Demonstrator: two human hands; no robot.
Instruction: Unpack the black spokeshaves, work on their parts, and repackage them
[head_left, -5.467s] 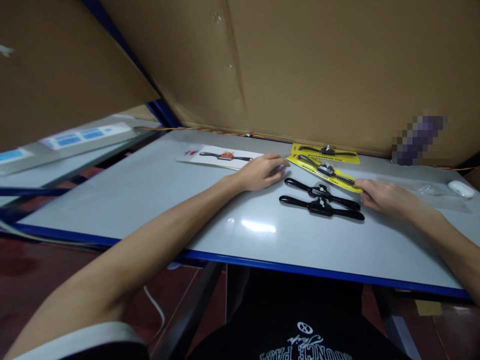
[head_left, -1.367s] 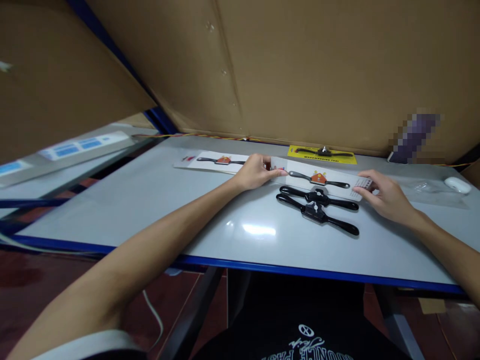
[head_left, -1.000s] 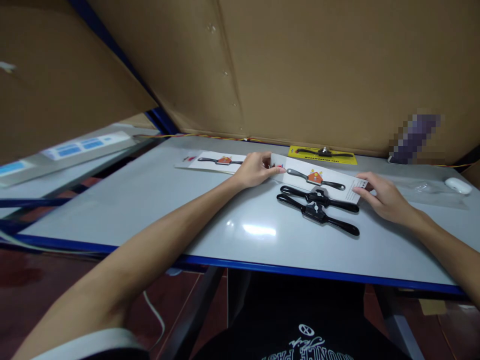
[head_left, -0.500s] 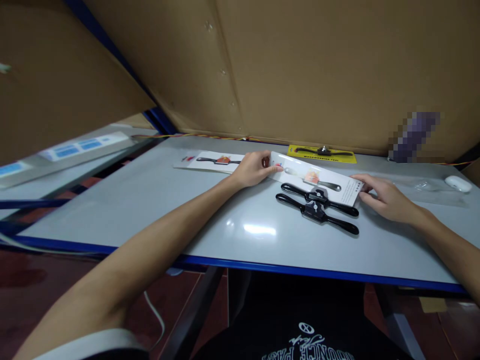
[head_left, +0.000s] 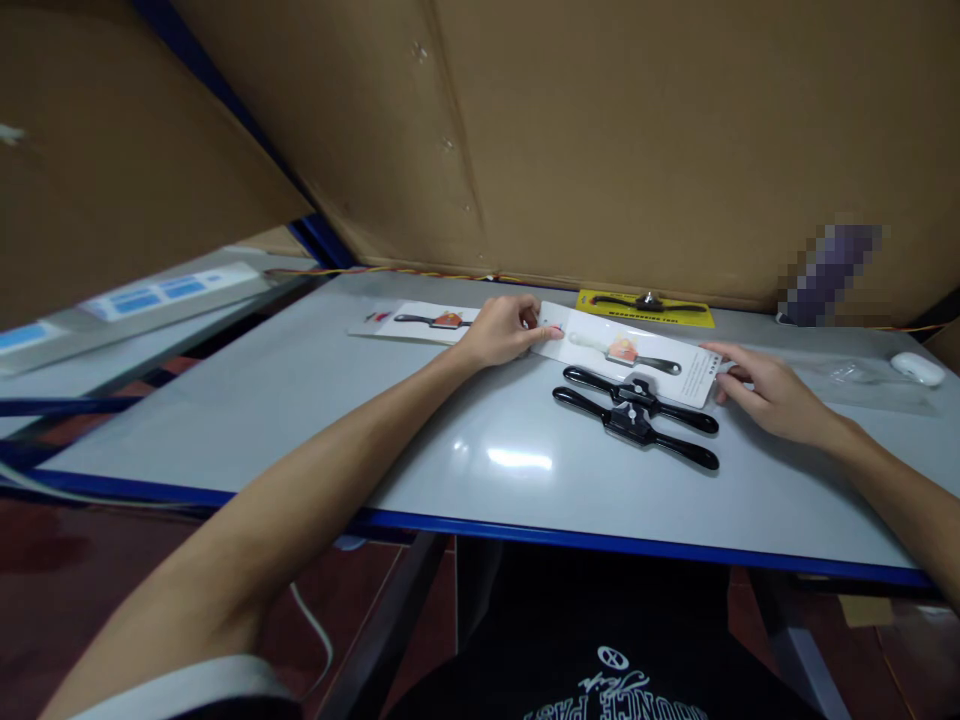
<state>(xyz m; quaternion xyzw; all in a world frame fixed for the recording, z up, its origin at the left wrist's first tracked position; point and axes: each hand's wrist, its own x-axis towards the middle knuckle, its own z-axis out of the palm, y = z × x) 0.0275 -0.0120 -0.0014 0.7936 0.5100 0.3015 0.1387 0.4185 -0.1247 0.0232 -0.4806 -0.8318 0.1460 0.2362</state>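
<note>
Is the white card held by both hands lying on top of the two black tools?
No, the white card lies just behind the two black tools, near their far side.

The near half of the tabletop (head_left: 315, 420) lies open for a hand. Farther in, two black tools (head_left: 637, 418) and a white card (head_left: 630, 350) block the way; cardboard (head_left: 637, 150) walls off the back.
</note>
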